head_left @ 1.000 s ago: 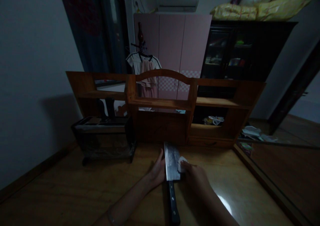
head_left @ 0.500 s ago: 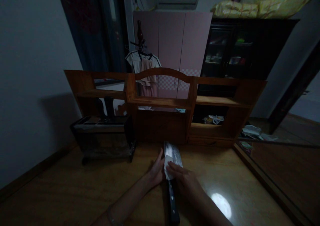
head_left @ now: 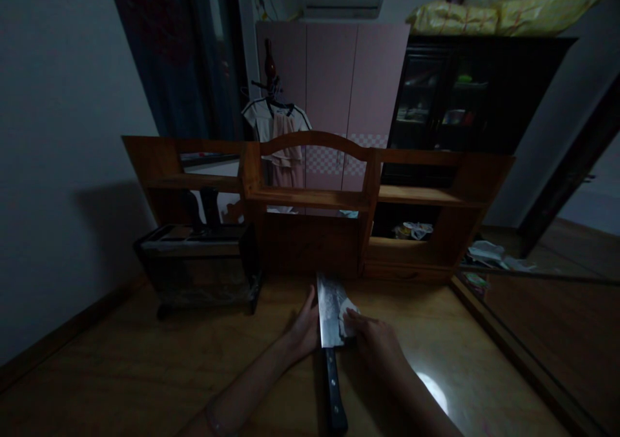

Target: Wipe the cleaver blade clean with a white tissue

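Cleaver (head_left: 328, 317) is over the wooden table (head_left: 145, 372), long axis pointing pretty much straight away from the person, black handle (head_left: 334, 392) at the near end, blade sitting right between both hands. Left hand (head_left: 304, 330) is up against the blade's left edge, thumb sticking up, but honestly can't tell if the hidden fingers are gripping it. Right hand (head_left: 375, 340) has a white wipe (head_left: 345, 315) pinched in its fingers, on the blade's right side.

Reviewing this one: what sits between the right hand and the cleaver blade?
A white wipe, cloth or paper unclear, held by the right hand over the right part of the cleaver blade; the head view shows it.
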A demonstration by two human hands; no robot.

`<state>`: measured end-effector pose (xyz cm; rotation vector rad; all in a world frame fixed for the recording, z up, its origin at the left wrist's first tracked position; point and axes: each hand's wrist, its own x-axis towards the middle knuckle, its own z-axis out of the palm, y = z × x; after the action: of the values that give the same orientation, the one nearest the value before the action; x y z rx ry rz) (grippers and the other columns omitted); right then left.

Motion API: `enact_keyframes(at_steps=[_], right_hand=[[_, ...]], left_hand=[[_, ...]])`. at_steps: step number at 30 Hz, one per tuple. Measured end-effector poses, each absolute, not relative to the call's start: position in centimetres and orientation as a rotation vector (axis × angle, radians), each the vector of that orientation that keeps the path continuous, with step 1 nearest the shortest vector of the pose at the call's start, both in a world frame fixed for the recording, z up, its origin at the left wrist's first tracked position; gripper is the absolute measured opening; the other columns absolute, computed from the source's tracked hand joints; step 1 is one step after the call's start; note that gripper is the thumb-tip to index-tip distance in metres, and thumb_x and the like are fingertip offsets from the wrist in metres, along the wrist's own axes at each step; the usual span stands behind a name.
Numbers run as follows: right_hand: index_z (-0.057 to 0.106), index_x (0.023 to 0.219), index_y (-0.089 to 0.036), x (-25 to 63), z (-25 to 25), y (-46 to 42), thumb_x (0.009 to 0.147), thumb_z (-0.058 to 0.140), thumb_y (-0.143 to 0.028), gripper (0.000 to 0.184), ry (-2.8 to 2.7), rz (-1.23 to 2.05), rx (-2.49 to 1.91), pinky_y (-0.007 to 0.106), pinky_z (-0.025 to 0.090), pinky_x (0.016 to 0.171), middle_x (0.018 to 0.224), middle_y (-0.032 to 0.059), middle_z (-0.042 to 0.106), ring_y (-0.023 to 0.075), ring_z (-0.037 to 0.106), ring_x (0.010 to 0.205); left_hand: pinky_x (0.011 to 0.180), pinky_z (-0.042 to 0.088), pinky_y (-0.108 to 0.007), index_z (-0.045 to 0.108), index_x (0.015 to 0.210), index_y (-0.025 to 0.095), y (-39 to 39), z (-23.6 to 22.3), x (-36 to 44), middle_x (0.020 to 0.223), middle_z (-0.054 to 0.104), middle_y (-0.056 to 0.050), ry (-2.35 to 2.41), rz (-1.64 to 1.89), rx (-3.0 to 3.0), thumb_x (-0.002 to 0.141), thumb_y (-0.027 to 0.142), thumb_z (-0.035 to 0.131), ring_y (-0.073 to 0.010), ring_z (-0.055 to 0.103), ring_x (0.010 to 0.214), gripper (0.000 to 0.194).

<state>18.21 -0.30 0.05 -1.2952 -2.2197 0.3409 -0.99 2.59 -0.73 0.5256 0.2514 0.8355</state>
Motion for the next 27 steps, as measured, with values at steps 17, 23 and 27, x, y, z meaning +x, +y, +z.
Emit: enact_keyframes(at_steps=[17,23,27], right_hand=[[0.051,0.138,-0.021,18.8,-0.2,0.0,0.085,0.042,-0.006,0.056,-2.061,0.314,-1.281,0.04,0.048,0.1,0.139,0.0106,0.054,0.026,0.057,0.122],[0.047,0.14,-0.029,17.1,-0.1,-1.0,0.089,0.038,-0.004,0.058,-2.212,0.55,-0.988,0.04,0.038,0.111,0.148,0.0036,0.043,0.0199,0.044,0.134],[0.047,0.141,-0.027,16.8,0.1,-1.3,0.086,0.041,-0.001,0.061,-2.271,0.598,-0.965,0.041,0.036,0.113,0.149,0.0047,0.042,0.0209,0.04,0.136]], left_hand=[[0.109,0.03,-0.045,0.049,0.135,0.004,2.5,-0.9,-1.1,0.126,0.06,-0.021,0.231,0.841,0.542,0.09,0.07,0.029,-0.0333,0.053,0.12,0.083],[0.092,0.043,-0.036,0.063,0.115,0.006,2.5,-1.2,-1.2,0.099,0.069,-0.017,0.339,0.872,0.513,0.089,0.071,0.03,-0.0259,0.065,0.091,0.077],[0.088,0.044,-0.034,0.065,0.107,0.005,2.8,-1.5,-1.2,0.097,0.068,-0.017,0.317,0.869,0.508,0.089,0.072,0.03,-0.0245,0.064,0.088,0.078]])
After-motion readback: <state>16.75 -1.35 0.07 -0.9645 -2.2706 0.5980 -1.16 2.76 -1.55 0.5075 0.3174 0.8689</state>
